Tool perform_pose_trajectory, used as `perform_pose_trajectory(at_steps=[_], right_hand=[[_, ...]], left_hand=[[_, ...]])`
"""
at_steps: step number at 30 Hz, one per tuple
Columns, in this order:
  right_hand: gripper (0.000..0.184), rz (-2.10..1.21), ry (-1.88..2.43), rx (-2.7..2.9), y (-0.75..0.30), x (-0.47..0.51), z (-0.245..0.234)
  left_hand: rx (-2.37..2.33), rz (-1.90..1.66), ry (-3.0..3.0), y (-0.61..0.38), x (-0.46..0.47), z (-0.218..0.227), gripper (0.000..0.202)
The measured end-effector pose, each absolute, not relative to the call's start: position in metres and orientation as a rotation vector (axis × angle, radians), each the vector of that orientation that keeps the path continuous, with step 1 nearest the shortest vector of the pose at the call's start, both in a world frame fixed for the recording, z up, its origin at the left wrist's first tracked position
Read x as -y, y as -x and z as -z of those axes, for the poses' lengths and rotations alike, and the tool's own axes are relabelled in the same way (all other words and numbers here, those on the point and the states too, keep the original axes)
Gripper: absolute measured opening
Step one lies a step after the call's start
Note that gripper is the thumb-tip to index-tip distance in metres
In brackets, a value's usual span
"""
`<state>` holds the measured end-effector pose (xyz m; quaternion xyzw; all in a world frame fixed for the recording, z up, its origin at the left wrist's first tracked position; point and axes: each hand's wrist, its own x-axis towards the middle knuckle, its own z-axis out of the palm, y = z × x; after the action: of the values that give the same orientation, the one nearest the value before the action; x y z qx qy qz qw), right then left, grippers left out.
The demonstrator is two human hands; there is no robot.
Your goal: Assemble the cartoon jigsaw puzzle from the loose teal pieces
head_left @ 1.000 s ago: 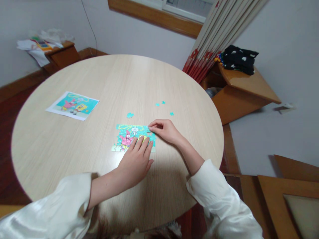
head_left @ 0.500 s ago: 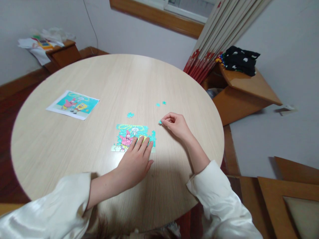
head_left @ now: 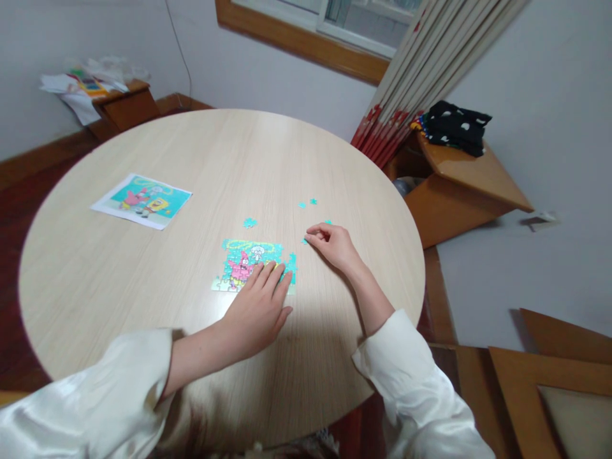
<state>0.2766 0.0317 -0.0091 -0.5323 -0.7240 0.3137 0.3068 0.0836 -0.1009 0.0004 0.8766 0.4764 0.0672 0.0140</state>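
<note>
A small, mostly assembled cartoon jigsaw puzzle point(head_left: 241, 264) lies on the round wooden table point(head_left: 143, 287). My left hand point(head_left: 261, 308) rests flat on the puzzle's lower right part, fingers stretched out. My right hand point(head_left: 333, 243) sits just right of the puzzle, fingers pinched on a small turquoise puzzle piece point(head_left: 305, 241) held at the table surface. One loose turquoise piece point(head_left: 249, 222) lies above the puzzle. Two more loose pieces point(head_left: 307, 203) lie further back and right.
A printed reference picture point(head_left: 142, 201) of the same cartoon lies at the table's left. A wooden cabinet point(head_left: 459, 185) with dark spotted cloth point(head_left: 456, 126) stands right, beside a folded curtain point(head_left: 406, 83). A paper-covered stand point(head_left: 115, 102) is at back left.
My right hand moved off the puzzle's upper right corner to the right, pinching a turquoise piece, and has now lowered slightly. My left hand stayed flat on the puzzle.
</note>
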Motion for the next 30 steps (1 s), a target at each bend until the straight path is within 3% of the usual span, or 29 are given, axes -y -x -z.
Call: perform_pose_trajectory(at_steps=[10, 30], right_hand=[[0.018, -0.934, 1.008, 2.314, -0.271, -0.013, -0.01], [0.013, -0.784, 1.324, 2.354, -0.247, 0.004, -0.018]], left_hand=[[-1.476, -0.143, -2.709, -0.084, 0.1, 0.0, 0.05], [-1.488, -0.186, -2.741, -0.085, 0.1, 0.005, 0.052]])
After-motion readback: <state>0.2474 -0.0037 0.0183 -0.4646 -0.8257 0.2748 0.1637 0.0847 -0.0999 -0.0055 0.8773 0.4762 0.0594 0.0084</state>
